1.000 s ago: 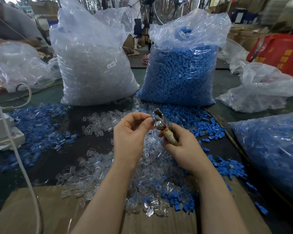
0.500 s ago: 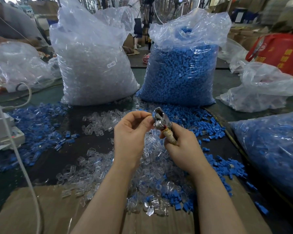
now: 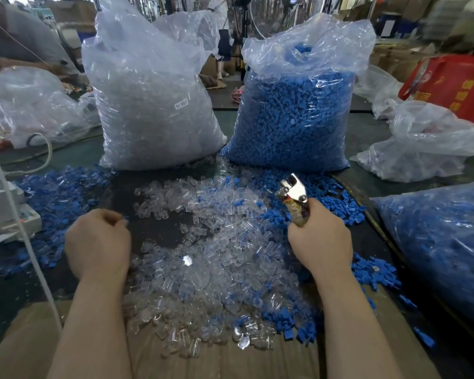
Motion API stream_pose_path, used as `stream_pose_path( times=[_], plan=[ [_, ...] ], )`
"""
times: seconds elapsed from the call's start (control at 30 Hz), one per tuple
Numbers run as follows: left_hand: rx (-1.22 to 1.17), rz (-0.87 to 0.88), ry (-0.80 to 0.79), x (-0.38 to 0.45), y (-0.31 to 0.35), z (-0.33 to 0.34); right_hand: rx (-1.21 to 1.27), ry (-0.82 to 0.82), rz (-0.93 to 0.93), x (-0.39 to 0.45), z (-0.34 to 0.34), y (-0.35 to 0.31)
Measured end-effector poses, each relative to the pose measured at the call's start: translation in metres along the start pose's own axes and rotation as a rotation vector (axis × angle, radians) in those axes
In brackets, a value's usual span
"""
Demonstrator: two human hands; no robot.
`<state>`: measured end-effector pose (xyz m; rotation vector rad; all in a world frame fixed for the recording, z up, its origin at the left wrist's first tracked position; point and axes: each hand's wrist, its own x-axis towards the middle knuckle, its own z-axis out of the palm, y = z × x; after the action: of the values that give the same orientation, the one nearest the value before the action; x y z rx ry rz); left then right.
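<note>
Nearest, a sheet of cardboard (image 3: 230,362) lies over the near edge of the table (image 3: 156,231). A heap of clear caps (image 3: 216,272) spills across both, with blue caps (image 3: 282,318) mixed in along its right side. At the left of the heap is the left hand (image 3: 97,244), knuckles up and fingers curled under. A blue speck shows at its fingertips, but I cannot tell whether the grip pinches a cap or is folded on nothing. To the right of the heap, the right hand (image 3: 322,242) has its grip wrapped tight round the taped handle of the pliers (image 3: 292,191). Their shiny metal head sticks up out of the fist and tilts away to the left, raised over the scattered blue caps. Far left, a white cable (image 3: 25,236) runs slantwise past a white device (image 3: 3,206), and more blue caps lie strewn beside them. At the right edge slumps a side bag (image 3: 443,242) filled with blue pieces. Farther back two tall sacks stand just beside each other. On the left is the clear sack (image 3: 148,110), labelled SJ 017, and on the right the blue sack (image 3: 293,119). Beyond them to the right lie a crumpled bag (image 3: 427,143) and a red bag (image 3: 454,86).
</note>
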<state>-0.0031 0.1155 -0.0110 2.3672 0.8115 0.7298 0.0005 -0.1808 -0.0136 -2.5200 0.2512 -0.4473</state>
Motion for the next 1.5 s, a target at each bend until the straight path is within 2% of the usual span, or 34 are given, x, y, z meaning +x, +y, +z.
stream_pose_path(
  times=[0.1,0.2,0.33,0.43,0.5,0.57,0.63,0.7,0.83,1.13,1.5],
  plan=[
    [0.09,-0.1,-0.025,0.003,-0.011,0.002,-0.078,0.007,0.087,0.001,0.0,0.003],
    [0.114,-0.113,-0.031,0.003,-0.011,0.003,-0.173,-0.014,0.156,0.001,0.0,0.004],
    [0.213,-0.099,-0.056,0.001,-0.002,0.004,-0.274,-0.063,0.177,0.0,0.002,0.002],
    [0.188,0.022,-0.081,-0.002,0.014,0.002,-0.29,-0.114,0.18,0.0,0.003,0.0],
    [0.055,0.124,-0.206,-0.009,0.028,0.003,-0.278,-0.154,0.16,0.001,0.003,-0.001],
    [-0.022,0.17,-0.419,-0.021,0.042,0.005,-0.257,-0.171,0.136,0.001,0.003,-0.003],
    [0.011,0.218,-0.597,-0.031,0.053,0.011,-0.25,-0.178,0.115,0.001,0.003,-0.004],
    [0.11,0.285,-0.661,-0.038,0.059,0.017,-0.244,-0.178,0.112,0.001,0.005,-0.004],
    [0.1,0.316,-0.664,-0.042,0.061,0.022,-0.249,-0.171,0.129,0.002,0.006,-0.003],
    [0.005,0.232,-0.595,-0.041,0.06,0.02,-0.278,-0.156,0.191,0.002,0.007,-0.001],
    [0.072,0.306,-0.674,-0.041,0.061,0.026,-0.259,-0.165,0.17,0.004,0.006,-0.001]
  ],
)
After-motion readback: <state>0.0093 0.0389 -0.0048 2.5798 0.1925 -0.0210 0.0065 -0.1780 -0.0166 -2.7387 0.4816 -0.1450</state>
